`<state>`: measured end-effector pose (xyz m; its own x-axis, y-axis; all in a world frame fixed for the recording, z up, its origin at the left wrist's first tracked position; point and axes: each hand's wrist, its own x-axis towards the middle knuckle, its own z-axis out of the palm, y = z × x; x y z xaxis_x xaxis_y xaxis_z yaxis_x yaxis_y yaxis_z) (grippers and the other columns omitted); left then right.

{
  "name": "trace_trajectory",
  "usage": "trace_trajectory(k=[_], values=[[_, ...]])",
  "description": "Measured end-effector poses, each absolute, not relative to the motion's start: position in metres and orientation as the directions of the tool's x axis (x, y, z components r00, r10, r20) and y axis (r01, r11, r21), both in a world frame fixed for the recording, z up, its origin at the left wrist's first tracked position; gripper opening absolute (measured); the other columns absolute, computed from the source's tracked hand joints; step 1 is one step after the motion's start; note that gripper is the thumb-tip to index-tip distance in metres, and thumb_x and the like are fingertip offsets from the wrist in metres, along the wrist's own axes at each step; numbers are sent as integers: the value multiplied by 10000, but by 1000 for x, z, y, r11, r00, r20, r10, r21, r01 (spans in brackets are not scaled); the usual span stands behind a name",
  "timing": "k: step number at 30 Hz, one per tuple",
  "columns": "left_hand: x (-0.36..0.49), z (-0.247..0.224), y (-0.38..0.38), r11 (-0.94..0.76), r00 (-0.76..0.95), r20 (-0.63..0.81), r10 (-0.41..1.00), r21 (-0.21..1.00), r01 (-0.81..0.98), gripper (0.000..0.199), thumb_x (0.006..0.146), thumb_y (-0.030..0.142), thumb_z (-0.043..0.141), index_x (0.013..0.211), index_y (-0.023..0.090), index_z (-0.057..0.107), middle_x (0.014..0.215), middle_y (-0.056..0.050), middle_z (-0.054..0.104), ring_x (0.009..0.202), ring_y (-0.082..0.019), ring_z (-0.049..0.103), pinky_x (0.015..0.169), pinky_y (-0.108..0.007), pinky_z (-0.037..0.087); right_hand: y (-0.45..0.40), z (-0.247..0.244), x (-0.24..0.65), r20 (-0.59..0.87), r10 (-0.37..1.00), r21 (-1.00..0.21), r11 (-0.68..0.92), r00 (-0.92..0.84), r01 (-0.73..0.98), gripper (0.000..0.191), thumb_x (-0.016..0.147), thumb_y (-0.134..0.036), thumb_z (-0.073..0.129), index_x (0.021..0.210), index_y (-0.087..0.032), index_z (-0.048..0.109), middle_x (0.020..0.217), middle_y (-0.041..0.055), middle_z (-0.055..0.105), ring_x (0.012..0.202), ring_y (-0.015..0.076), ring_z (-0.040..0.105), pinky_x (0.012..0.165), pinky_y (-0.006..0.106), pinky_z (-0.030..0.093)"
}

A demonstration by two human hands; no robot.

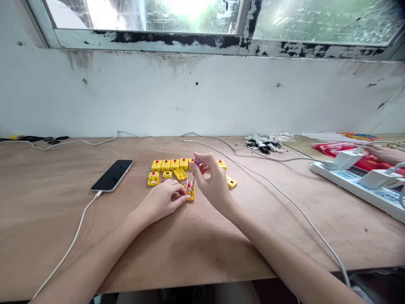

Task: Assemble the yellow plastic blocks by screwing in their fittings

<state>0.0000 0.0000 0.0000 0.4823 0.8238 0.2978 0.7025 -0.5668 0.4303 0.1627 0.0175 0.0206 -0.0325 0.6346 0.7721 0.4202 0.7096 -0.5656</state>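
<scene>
My right hand [209, 179] grips a screwdriver [197, 161] by its purple handle, held upright. Its shaft points down at a small yellow box part [191, 196] with a red button and metal pins. My left hand [166, 196] has its fingers closed on the left side of that part, steadying it on the table. Behind my hands stands a row of yellow boxes [166, 165] with red buttons, partly covered by my right hand. Nearer lie an opened yellow box [153, 179], a small yellow plate [167, 174], a yellow shell [180, 175] and a yellow cover [232, 182].
A phone [112, 176] with a white charging cable [79, 228] lies at left. A power strip [363, 190] with plugged-in chargers stands at right, near another person's hand [384, 154] and red packets [332, 148]. Black and white small parts [267, 142] lie by the wall. Cables cross the table.
</scene>
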Motion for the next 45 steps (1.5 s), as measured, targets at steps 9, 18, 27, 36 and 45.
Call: trace_trajectory(k=[9,18,27,36,45], values=[[0,-1,-2,-560,479,291,828,443,700,197,875,326,499,798,201,631,827,-22,624,777,-174,558,681,-282,422,16,23,164,786,611,-495,713,-95,497,147,875,-264,495,1005,-202,531,678,-33,607,457,70,465,455,183,361],[0,-2,1,-563,485,286,826,424,709,159,862,291,512,804,202,630,860,-31,628,793,-181,567,701,-293,436,13,19,156,916,379,-217,740,-129,637,121,896,-251,479,975,-200,554,687,-21,645,438,60,476,432,184,330],[6,0,-9,-546,474,278,835,321,774,198,903,282,449,829,189,607,851,-36,622,806,-194,562,708,-307,438,14,16,158,883,453,-297,737,-118,607,150,890,-316,493,990,-221,555,666,-16,617,485,85,515,464,203,379],[26,6,-35,-598,558,217,801,243,764,163,902,240,434,794,173,537,841,-48,610,714,-185,584,617,-287,428,40,23,178,611,735,-787,605,296,123,248,846,-414,522,945,-232,385,684,-30,583,570,120,591,486,214,430],[22,1,-29,-628,576,249,778,306,716,125,894,232,458,870,185,571,919,-53,649,827,-213,613,701,-302,459,32,-5,146,529,839,-816,544,-128,195,196,833,-361,532,857,-235,383,716,1,638,683,181,653,580,293,500]])
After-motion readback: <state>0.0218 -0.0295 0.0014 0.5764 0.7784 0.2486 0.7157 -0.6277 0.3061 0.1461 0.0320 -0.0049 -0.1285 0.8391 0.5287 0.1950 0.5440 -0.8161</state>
